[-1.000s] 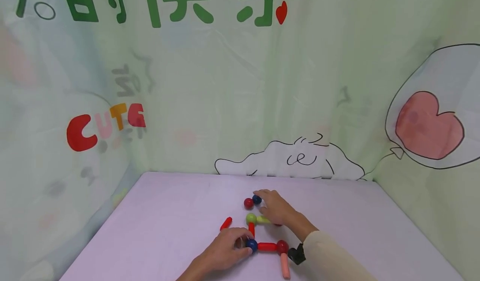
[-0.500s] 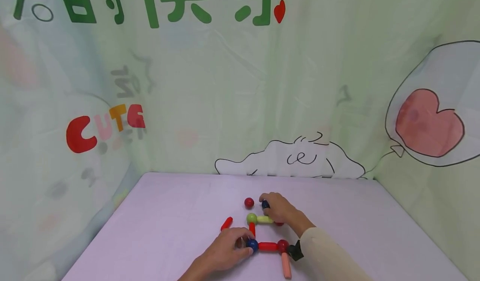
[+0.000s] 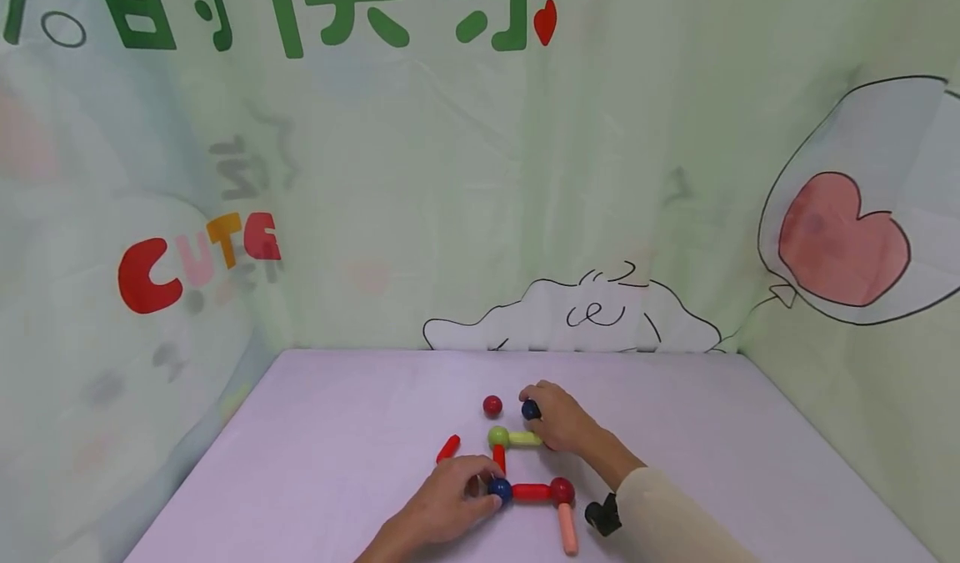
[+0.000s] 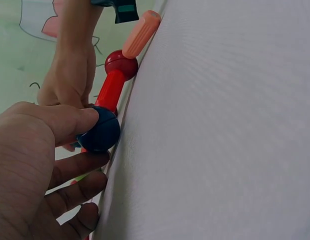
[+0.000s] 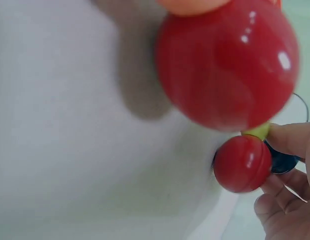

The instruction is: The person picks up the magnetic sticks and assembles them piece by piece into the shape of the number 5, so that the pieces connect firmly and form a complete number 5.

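Note:
In the head view my left hand (image 3: pixel 453 500) pinches a blue ball (image 3: pixel 499 490), thumb on one side and fingers on the other. A red magnetic rod (image 3: pixel 532 493) runs from that ball to a red ball (image 3: pixel 562 491), from which a pink rod (image 3: pixel 567 530) extends toward me. Another red rod (image 3: pixel 499 460) leads away to a green ball (image 3: pixel 498 438) with a yellow-green rod (image 3: pixel 525 439). My right hand (image 3: pixel 564 419) grips a dark blue ball (image 3: pixel 531 409) just beyond that rod. The rod's far-end red ball (image 5: pixel 243 164) shows in the right wrist view.
A loose red ball (image 3: pixel 492 406) lies left of the right hand. One loose red rod (image 3: pixel 448 448) lies beyond the left hand, partly covered by it. The pale table (image 3: pixel 337 429) meets a printed curtain (image 3: pixel 375 213) at its back edge.
My right hand has drawn the dark blue ball away from the loose red ball, to the right and slightly nearer. The left hand keeps its hold on the blue ball.

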Demonstrator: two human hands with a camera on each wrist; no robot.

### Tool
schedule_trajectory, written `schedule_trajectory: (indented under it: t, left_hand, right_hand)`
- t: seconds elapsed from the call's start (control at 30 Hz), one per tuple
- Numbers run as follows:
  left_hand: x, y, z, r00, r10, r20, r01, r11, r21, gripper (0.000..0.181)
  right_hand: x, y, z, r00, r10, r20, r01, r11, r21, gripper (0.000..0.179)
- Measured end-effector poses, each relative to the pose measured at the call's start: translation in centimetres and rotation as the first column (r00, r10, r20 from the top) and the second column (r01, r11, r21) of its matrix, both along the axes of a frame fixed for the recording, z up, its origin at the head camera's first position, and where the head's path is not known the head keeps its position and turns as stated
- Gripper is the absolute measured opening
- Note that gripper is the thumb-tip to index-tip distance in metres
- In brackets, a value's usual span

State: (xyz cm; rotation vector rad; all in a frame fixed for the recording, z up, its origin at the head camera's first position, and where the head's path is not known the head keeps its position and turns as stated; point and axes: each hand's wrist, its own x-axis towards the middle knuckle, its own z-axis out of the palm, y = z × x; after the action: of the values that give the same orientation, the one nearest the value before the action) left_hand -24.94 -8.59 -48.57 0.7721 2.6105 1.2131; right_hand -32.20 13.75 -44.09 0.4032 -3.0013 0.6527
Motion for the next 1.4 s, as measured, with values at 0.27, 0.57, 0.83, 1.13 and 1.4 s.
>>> schedule_trajectory:
  t: [0.27, 0.57, 0.83, 1.13, 1.4]
  left_hand:
    - [0.1, -0.2, 0.1, 1.0, 0.009, -0.003, -0.009, 1.0, -0.002, 0.026]
    - [0.0, -0.2, 0.1, 1.0, 0.007, 0.012, -0.007, 1.0, -0.003, 0.026]
    - [0.1, -0.1, 0.1, 1.0, 0.017, 0.02, -0.016, 1.0, -0.019, 0.027]
    - [0.2, -0.1, 0.3, 1.0, 0.013, -0.005, -0.013, 1.0, -0.023, 0.026]
    - [0.2, 0.0, 0.2, 1.0, 0.014, -0.008, -0.014, 1.0, -0.018, 0.027]
  right_hand:
    - [2.8, 1.2, 1.1, 0.999, 0.009, -0.04, -0.013, 0.994, -0.105, 0.042]
    - [5.4, 4.0, 1.8, 0.977, 0.206, 0.056, -0.181, 0.94, -0.291, 0.038]
    - [7.4, 6.2, 0.9, 0.939, 0.299, 0.17, -0.212, 0.893, -0.397, 0.04]
    - [9.3, 6.7, 0.3, 0.871, 0.412, 0.267, -0.245, 0.836, -0.492, 0.035]
    - [10.0, 6.5, 0.0, 0.809, 0.502, 0.306, -0.271, 0.78, -0.564, 0.032]
